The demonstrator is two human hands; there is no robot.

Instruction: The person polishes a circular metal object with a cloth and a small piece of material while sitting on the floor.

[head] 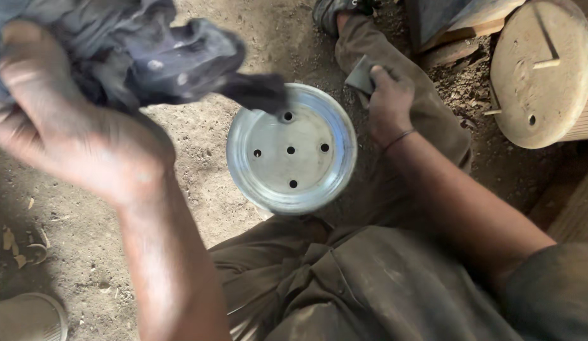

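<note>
Wiping looked to be the step in hand: the left hand (66, 126) was raised near the camera, its fingers clamped on a bunched dark cloth (161, 57), blurred, with one loose end hanging over the far rim of a round metal disc (291, 149). The disc lay on the dirt ground (199, 183) just in front of the person's knees, between the two forearms. It was pale grey and dull-bright, a shallow dish with a raised rim, a flat centre and five small round holes, one in the middle and four about it. The right hand (390, 104) rested on the trouser leg (426, 107) just right of the disc, its fingers closed on a small grey folded piece (362, 74), perhaps abrasive paper, though that could not be told for sure. As a judgement, the next move called for the cloth to come down flat onto the disc face while something kept the disc from sliding in the loose dirt. A round wooden block (541, 72) stood at the far right, well apart.
</note>
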